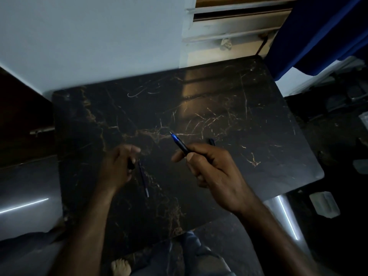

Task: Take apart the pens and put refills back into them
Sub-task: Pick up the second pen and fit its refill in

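Observation:
My right hand [209, 168] grips a dark pen [180, 145] with a blue see-through front end, its metal tip pointing up and to the left; the pen's rear end sticks out behind my knuckles. My left hand [119, 166] is blurred, fingers curled round a small dark pen part [131, 165]. A thin dark refill [143, 177] lies on the black marble table [219, 108] just right of my left hand, running towards me. Both hands hover over the table's middle.
The table stands against a white wall [89, 36], with a window frame [229, 26] and a blue curtain [318, 32] at the back right. A dark cabinet [22, 116] is at the left. Below the near edge I see jeans and a bare foot [121, 267].

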Available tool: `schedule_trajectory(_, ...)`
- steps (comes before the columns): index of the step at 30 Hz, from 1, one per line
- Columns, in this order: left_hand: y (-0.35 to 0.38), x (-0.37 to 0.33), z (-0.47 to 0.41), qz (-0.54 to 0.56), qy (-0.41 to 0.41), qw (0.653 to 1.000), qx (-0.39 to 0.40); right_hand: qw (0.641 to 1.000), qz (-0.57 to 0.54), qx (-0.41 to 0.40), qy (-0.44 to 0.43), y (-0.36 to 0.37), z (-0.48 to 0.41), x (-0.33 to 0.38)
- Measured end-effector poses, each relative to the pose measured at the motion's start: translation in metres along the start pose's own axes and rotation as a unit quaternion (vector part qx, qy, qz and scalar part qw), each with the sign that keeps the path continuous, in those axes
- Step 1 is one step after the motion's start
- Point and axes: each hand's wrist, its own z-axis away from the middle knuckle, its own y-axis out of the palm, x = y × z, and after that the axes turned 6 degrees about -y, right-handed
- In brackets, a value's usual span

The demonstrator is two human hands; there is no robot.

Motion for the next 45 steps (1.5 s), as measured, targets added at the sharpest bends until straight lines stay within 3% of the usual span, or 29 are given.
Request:
schedule_trajectory(4, -0.013, 0.054, -0.047, -0.238, -0.008, 0.970, -0.056, 1.000, 0.021, -0.001, 0.008, 0.006, 0.003, -0.001)
schedule_trajectory(8, -0.007, 0.065, -0.054, -0.342, 0.020, 0.935, -0.093, 0.999, 0.026, -0.006, 0.028, 0.010, 0.009, -0.007)
schedule_trajectory(13, 0.003, 0.066, -0.042, -0.322, 0.103, 0.936, -0.101, 0.998, 0.044, -0.010, 0.040, 0.020, 0.015, -0.010)
schedule_trajectory(24, 0.005, 0.074, -0.030, -0.289, 0.121, 0.942, -0.118, 0.998, 0.051, -0.022, 0.029, 0.031, 0.026, -0.009)
schedule_trajectory(29, 0.004, 0.046, -0.010, -0.243, 0.114, 0.954, -0.135, 0.998, 0.048, -0.021, 0.025, 0.032, 0.029, -0.006)
schedule_trajectory(31, 0.000, 0.019, 0.006, -0.126, 0.143, 0.977, -0.093, 0.999, 0.040, -0.013, 0.019, 0.029, 0.028, -0.001)
schedule_trajectory(33, -0.007, -0.015, 0.027, 0.033, 0.168, 0.983, 0.067, 0.999, 0.038, 0.003, 0.009, 0.023, 0.027, 0.004)
schedule_trajectory(35, -0.010, -0.046, 0.051, 0.106, 0.199, 0.940, 0.257, 0.999, 0.031, 0.023, -0.006, 0.014, 0.024, 0.010)
schedule_trajectory(37, -0.005, -0.069, 0.071, 0.105, 0.238, 0.902, 0.345, 0.998, 0.037, 0.031, -0.032, 0.006, 0.020, 0.020)
schedule_trajectory(40, 0.004, -0.085, 0.086, 0.122, 0.292, 0.905, 0.286, 0.998, 0.006, 0.008, -0.063, -0.006, 0.014, 0.036)
schedule_trajectory(42, 0.004, -0.089, 0.090, 0.159, 0.293, 0.908, 0.254, 0.994, -0.078, -0.051, -0.054, -0.010, 0.012, 0.043)
schedule_trajectory(45, 0.006, -0.093, 0.097, 0.182, 0.301, 0.907, 0.230, 0.956, -0.242, -0.161, -0.037, -0.005, 0.014, 0.047)
